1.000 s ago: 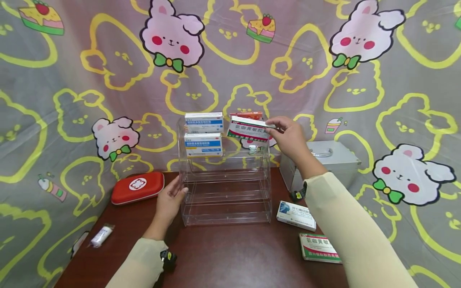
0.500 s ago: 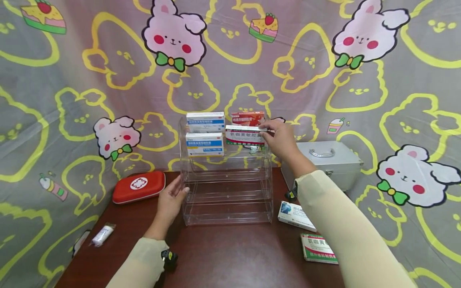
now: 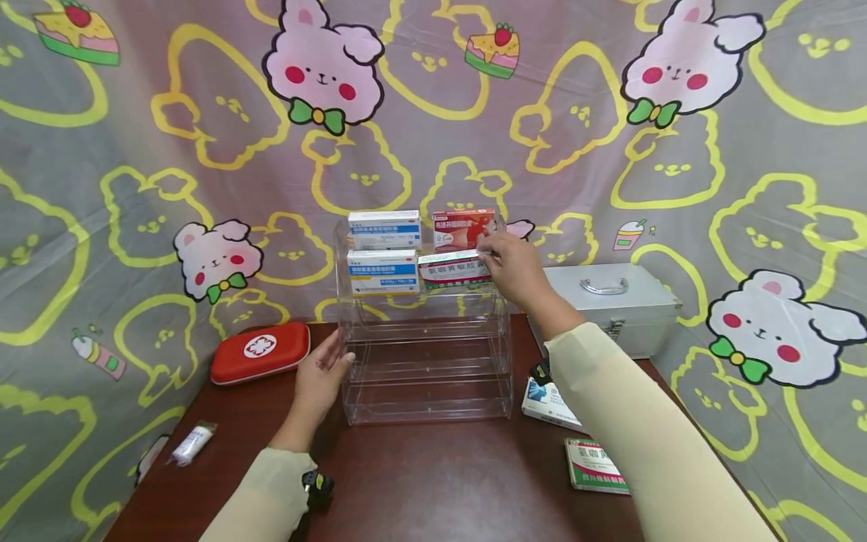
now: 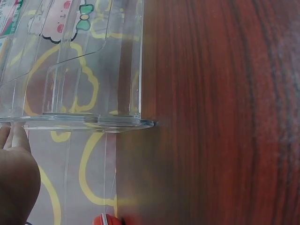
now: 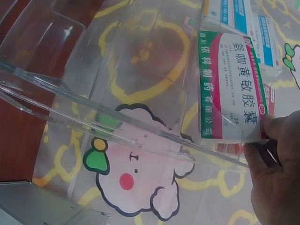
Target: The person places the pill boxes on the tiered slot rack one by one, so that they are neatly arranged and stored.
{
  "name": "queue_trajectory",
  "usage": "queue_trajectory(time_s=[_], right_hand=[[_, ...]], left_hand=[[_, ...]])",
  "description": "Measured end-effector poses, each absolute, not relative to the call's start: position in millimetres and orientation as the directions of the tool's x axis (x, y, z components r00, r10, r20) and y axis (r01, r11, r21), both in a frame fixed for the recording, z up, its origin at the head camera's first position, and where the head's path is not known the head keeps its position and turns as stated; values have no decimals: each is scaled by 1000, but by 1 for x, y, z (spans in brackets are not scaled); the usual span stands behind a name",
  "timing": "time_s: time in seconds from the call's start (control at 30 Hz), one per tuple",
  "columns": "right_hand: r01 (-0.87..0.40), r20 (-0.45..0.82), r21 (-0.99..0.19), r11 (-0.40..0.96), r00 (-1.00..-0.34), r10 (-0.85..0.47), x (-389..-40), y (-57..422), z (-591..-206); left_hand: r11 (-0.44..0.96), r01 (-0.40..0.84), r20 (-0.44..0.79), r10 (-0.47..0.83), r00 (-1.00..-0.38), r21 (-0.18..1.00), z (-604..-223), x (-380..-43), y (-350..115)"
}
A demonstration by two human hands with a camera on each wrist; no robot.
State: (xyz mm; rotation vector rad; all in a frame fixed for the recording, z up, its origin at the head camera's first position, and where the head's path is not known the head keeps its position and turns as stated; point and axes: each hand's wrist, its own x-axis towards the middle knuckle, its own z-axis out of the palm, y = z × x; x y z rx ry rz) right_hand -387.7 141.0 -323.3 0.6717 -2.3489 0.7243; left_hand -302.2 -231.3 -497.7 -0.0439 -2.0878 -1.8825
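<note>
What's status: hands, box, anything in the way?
Right hand pinching green-edged white box by one end, at top of clear rack. Left hand at the rack's side. Red box behind; nothing visibly blocking.

Greyish fabric [image 3: 433, 139] with soft folds and a pinkish tinge covers the back and both sides, printed with white rabbit heads [image 3: 321, 64] in green bows [image 3: 300, 112], yellow outlines [image 3: 813, 117], cake slices [image 3: 492, 56] and drink cups [image 3: 628, 235]. Below, a dark reddish-brown, wood-grained surface [image 3: 433, 452] catches a pale, diffuse sheen.
</note>
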Motion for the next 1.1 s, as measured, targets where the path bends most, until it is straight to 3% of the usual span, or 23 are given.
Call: queue_trajectory(time_s=[0.23, 0.57, 0.83, 0.93, 1.1], right_hand=[[-585, 650, -240, 775, -689, -319, -386, 137, -327], [-605, 649, -234, 761, -680, -341, -383, 138, -334], [-622, 668, -374, 688, -695, -266, -357, 171, -342], [-591, 616, -471, 655, -752, -235, -341, 192, -353], [-475, 428, -637, 607, -873, -234, -316, 237, -385]], left_hand=[[109, 239, 257, -194, -947, 965, -496, -301, -230], [103, 250, 266, -200, -943, 963, -495, -301, -229], [92, 260, 274, -203, -940, 961, -496, -302, -228], [91, 266, 280, -204, -938, 960, -498, -302, -229], [89, 273, 286, -198, -938, 958, -499, -303, -231]])
